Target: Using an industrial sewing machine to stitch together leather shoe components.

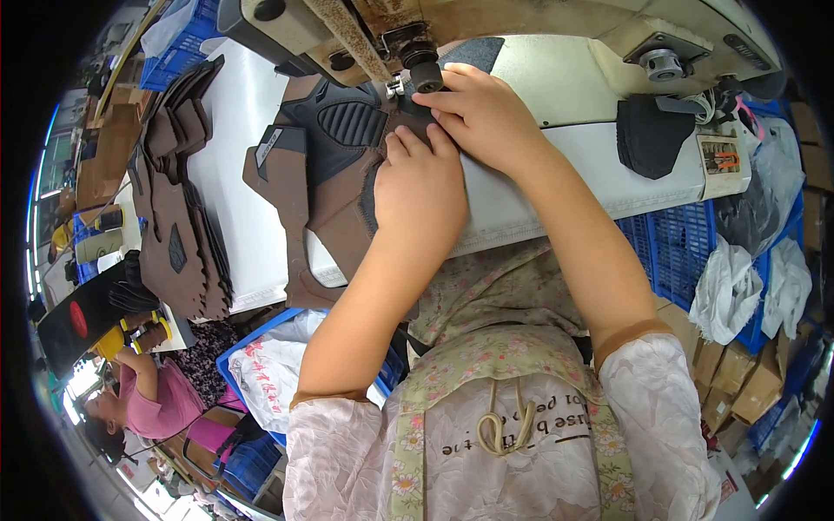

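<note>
A brown shoe-upper piece (343,227) with black panels and a ribbed black pad (352,124) lies on the white sewing-machine bed. My left hand (421,187) rests on it, fingers laid flat and pointing toward the presser foot (395,87). Just beyond, my right hand (486,113) lies with fingers stretched out beside the needle area, fingertips on the material. Its fingers partly hide the edge there. The sewing-machine head (521,17) hangs over both hands, with a dark round knob (426,76) close to my right fingers.
Stacked brown upper pieces (178,234) lie on the left of the white table (252,174). Black cut pieces (653,135) sit at right. Below are blue crates (669,247), a white bag (278,369) and cardboard boxes (734,369). Another person in pink (161,399) works at far left.
</note>
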`<act>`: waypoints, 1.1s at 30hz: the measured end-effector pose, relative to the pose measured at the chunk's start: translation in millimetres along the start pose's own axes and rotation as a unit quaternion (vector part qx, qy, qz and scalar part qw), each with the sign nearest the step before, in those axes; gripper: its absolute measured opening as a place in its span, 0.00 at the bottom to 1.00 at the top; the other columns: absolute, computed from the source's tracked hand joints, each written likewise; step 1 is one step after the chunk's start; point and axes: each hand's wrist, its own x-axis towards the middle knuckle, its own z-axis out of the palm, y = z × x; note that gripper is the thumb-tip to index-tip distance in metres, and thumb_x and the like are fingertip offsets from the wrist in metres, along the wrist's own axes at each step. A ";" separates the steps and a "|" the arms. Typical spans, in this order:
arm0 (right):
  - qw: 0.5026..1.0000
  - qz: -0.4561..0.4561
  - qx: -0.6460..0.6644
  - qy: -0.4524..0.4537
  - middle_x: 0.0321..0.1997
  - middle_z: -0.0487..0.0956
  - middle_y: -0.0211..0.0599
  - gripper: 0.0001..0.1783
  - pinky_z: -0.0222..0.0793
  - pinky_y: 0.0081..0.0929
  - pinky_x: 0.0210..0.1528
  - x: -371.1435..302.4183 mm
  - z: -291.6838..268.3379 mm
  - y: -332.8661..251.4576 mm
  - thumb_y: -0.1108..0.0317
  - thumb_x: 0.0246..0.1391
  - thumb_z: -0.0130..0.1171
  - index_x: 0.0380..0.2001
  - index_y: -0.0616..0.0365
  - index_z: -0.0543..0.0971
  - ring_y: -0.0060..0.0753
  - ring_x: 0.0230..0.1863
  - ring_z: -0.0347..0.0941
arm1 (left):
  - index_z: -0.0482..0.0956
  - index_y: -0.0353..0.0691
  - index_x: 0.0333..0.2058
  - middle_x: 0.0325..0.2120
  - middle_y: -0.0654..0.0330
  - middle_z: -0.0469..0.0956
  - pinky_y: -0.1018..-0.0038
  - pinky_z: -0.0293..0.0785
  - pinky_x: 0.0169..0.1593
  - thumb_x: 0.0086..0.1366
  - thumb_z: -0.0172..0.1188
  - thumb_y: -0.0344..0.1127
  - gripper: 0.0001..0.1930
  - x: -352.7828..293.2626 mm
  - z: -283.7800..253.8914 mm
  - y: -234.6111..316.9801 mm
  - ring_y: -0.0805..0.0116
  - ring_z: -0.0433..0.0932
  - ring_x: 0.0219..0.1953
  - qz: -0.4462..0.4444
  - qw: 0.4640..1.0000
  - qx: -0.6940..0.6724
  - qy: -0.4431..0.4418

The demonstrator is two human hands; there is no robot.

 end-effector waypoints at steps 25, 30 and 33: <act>1.000 -0.005 -0.026 -0.007 0.50 0.79 0.27 0.13 0.69 0.38 0.53 -2.7 4.8 -4.8 0.68 0.49 0.61 0.39 0.42 0.85 0.38 0.56 0.71 | 0.76 0.26 0.46 0.43 0.41 0.80 0.69 0.80 0.41 0.53 0.56 0.31 0.21 -9.5 -1.7 -46.7 0.55 0.81 0.46 0.219 0.974 0.018 0.046; 1.000 -0.013 -0.020 0.004 0.49 0.79 0.27 0.13 0.69 0.38 0.53 -1.8 6.9 -3.3 0.68 0.49 0.61 0.39 0.42 0.85 0.39 0.56 0.71 | 0.77 0.26 0.45 0.42 0.42 0.80 0.70 0.80 0.41 0.53 0.56 0.31 0.20 -6.8 0.9 -46.2 0.56 0.81 0.46 0.204 0.978 0.017 0.044; 0.999 -0.024 -0.026 0.015 0.50 0.78 0.28 0.13 0.69 0.38 0.53 -2.0 9.6 -3.0 0.68 0.49 0.61 0.39 0.42 0.85 0.39 0.56 0.71 | 0.77 0.27 0.45 0.42 0.43 0.80 0.70 0.80 0.41 0.54 0.56 0.31 0.20 -7.3 0.6 -47.2 0.57 0.81 0.46 0.207 0.977 0.025 0.044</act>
